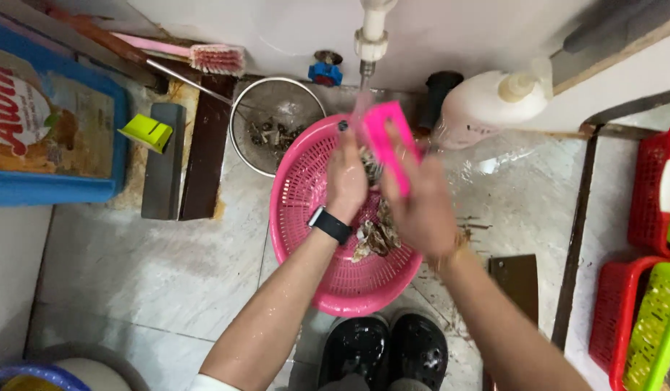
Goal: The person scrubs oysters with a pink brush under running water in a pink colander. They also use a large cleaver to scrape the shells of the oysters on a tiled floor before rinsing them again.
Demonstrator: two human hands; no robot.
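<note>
Pink plastic brush (388, 141) is gripped in the right hand (422, 206) under the tap (370, 38), pressed against a rough grey shell, probably an oyster (369, 165), which the left hand (347, 179) clasps. Both hover over a pink basket (299, 217) holding more shells (375, 235). It sits on wet, pale marble floor tiles (154, 268), beside a metal strainer (273, 123) and a white bottle (487, 105).

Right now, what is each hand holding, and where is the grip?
Right hand grips a pink brush by its lower end. Left hand clasps a shell under the tap; exact grip hidden.
</note>
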